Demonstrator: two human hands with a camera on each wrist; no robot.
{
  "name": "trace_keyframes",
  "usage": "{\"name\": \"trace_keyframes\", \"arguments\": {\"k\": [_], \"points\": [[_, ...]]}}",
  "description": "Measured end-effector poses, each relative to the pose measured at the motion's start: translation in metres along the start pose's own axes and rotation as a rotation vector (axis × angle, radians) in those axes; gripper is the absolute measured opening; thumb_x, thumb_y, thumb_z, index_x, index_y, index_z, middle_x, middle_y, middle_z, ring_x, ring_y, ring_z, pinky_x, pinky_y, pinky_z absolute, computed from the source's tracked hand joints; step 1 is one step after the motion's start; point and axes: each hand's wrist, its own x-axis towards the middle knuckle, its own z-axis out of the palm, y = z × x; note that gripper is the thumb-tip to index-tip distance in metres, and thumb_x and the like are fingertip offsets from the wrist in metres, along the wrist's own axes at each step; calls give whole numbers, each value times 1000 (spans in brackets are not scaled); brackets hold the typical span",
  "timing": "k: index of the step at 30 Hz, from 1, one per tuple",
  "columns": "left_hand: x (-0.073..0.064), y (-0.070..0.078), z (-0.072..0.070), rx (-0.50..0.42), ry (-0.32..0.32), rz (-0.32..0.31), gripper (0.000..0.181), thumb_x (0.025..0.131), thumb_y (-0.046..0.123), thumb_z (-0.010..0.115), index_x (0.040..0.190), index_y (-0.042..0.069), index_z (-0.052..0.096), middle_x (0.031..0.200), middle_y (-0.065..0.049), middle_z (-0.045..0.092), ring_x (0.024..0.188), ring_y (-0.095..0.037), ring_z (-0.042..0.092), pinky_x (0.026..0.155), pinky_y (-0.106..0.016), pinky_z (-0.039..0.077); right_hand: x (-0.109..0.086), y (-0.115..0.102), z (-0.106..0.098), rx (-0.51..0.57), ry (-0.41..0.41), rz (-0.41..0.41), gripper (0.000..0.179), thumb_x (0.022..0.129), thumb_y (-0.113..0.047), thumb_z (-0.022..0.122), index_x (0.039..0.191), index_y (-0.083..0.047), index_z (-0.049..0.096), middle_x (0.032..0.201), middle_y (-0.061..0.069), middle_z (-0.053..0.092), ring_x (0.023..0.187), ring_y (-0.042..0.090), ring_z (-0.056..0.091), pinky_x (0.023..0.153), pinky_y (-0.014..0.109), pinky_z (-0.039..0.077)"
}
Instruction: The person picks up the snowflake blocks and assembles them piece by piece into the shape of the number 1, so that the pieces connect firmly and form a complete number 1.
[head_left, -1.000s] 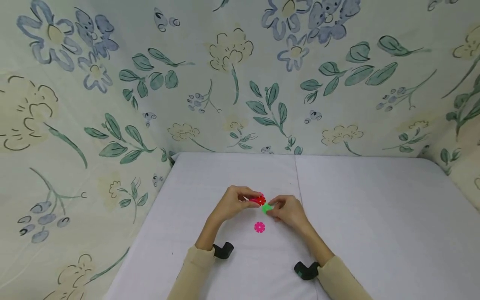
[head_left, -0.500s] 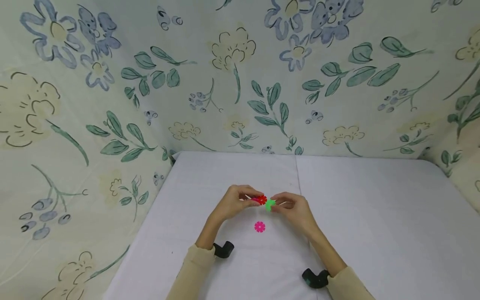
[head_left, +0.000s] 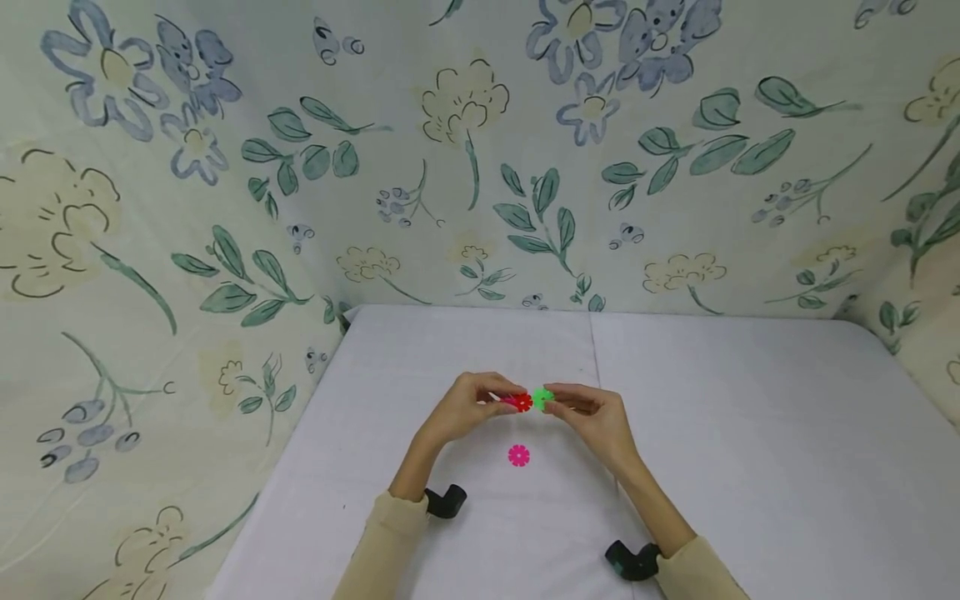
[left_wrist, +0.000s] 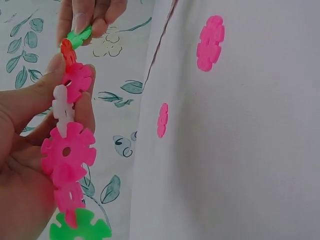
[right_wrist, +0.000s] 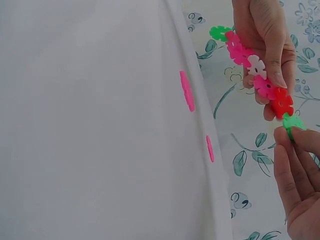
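My left hand (head_left: pixel 467 408) holds a chain of interlocking snowflake discs, gripping it between thumb and fingers near its red end. In the left wrist view the chain runs from a green disc (left_wrist: pixel 80 227) through pink discs (left_wrist: pixel 69 150) and a white disc (left_wrist: pixel 63 111) to a red disc (left_wrist: pixel 68 55). My right hand (head_left: pixel 597 419) pinches another green snowflake disc (right_wrist: pixel 292 123) between thumb and fingertips. That green disc meets the red disc's edge; whether they are slotted together I cannot tell. Much of the chain is hidden by my left hand in the head view.
A loose pink disc (head_left: pixel 519 455) lies on the white-covered table (head_left: pixel 750 433) in front of the hands. Both wrist views show a second pink disc (left_wrist: pixel 210 43) on the cloth. Floral fabric (head_left: pixel 450 167) hangs behind and at the sides. Each wrist carries a black camera mount (head_left: pixel 447 502).
My right hand has turned and shifted slightly right, its green disc rising to the level of the red disc and turning its face to the head view. The left hand stays nearly still.
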Motion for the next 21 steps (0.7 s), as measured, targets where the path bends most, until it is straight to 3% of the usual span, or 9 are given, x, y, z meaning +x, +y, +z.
{"name": "trace_keyframes", "arguments": {"k": [4, 15, 21], "points": [[0, 0, 0, -6, -27, 3, 30, 93, 10, 76, 123, 4, 76, 117, -8, 76, 100, -18, 68, 82, -22, 56, -1, -1, 2, -14, -1, -10, 28, 91, -10, 79, 119, -5, 77, 107, 19, 78, 89, 16, 79, 82, 20, 61], [-1, 1, -1, 15, 3, 3, 28, 88, 13, 82, 117, 13, 80, 107, -3, 78, 97, -14, 66, 80, -24, 53, -1, -2, 5, 24, -38, -34, 32, 90, -10, 80, 122, -6, 76, 110, 18, 79, 91, 11, 78, 84, 22, 61], [-1, 1, -3, 4, -11, 32, 25, 87, 11, 84, 111, 11, 82, 101, -2, 77, 94, -12, 66, 80, -26, 53, -2, -5, 6, 54, -66, -91, 29, 90, -3, 78, 118, -1, 77, 111, 20, 78, 92, 10, 78, 86, 24, 61]]}}
